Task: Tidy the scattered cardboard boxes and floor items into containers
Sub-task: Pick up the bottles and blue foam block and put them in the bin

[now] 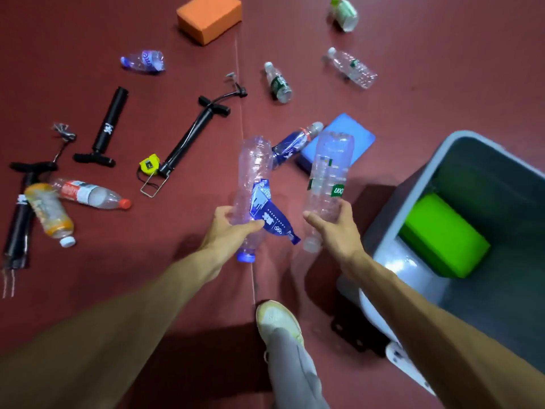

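My left hand (233,228) grips a clear bottle with a torn blue label (254,175), cap pointing down toward me. My right hand (334,228) holds a clear bottle with a green label (330,169), also cap down. Both bottles are lifted above the dark red floor. A grey bin (413,196) stands at the right, just beside my right hand, with a green block (442,237) inside it.
Scattered on the floor: an orange block (209,17), a blue block (348,134), a crushed blue bottle (295,140), several clear bottles (352,67), black hand pumps (110,126), a yellow tape measure (149,164), an orange-label bottle (50,214). My shoe (277,320) is below.
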`<action>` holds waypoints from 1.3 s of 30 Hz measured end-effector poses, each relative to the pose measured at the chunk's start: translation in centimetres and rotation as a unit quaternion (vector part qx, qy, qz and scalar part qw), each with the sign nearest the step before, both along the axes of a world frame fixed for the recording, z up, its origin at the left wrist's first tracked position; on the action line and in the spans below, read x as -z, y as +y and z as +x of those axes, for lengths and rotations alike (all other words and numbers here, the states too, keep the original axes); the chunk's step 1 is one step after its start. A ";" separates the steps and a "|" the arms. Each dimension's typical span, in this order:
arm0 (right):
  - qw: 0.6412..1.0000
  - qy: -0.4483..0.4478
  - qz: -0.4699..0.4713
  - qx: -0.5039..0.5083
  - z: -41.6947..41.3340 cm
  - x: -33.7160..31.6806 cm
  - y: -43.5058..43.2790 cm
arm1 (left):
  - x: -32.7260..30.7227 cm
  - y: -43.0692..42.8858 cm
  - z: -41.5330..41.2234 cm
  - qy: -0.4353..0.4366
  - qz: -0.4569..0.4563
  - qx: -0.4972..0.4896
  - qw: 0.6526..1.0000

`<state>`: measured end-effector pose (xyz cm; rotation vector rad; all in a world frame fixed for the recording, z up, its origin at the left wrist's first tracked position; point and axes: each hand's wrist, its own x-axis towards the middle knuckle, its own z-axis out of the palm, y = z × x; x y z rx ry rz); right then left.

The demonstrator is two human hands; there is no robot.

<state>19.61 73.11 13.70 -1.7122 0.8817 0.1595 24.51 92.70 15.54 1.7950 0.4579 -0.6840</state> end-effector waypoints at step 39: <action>0.965 0.171 0.078 0.182 13.4 -11.6 -9.3 | -15.6 -12.4 26.2 0.035 0.127 0.385 0.914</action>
